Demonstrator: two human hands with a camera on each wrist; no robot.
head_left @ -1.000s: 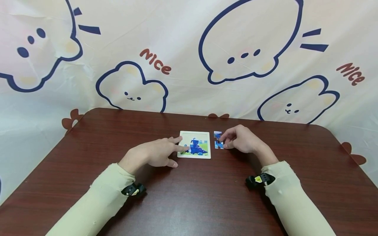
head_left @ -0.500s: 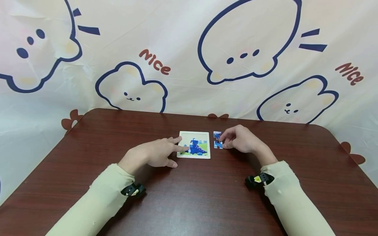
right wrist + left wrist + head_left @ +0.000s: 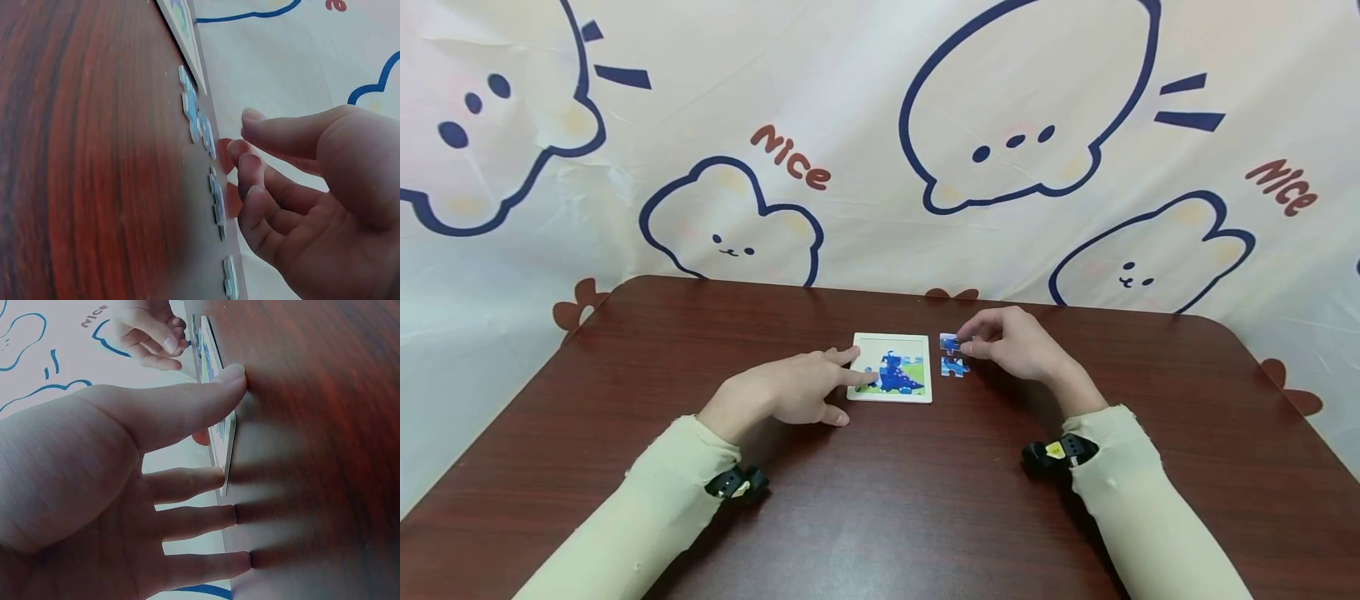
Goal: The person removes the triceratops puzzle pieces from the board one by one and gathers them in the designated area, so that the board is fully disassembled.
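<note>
A shallow white-framed jigsaw tray (image 3: 890, 399) holds a partly filled picture of a blue dinosaur. My left hand (image 3: 797, 387) lies across its left side with straight fingers, the index fingertip touching the picture. The thumb meets the tabletop in the left wrist view. Right of the tray, an upper blue jigsaw piece (image 3: 949, 342) and a lower jigsaw piece (image 3: 954, 367) lie on the table. Over them my right hand (image 3: 1018, 343) hovers, fingers loosely bent. In the right wrist view nothing shows between thumb and index fingertips. That hand partly covers the pieces in the head view.
Another loose jigsaw piece (image 3: 230, 278) lies farther along the row in the right wrist view. The dark wooden table (image 3: 880, 517) ends at a pale cartoon-printed curtain (image 3: 865, 100) behind. Each wrist wears a black strapped device (image 3: 1060, 454).
My right hand has lifted slightly and shifted away from the lower jigsaw piece toward the upper one, exposing more of the lower piece. The left hand stays in place on the tray.
</note>
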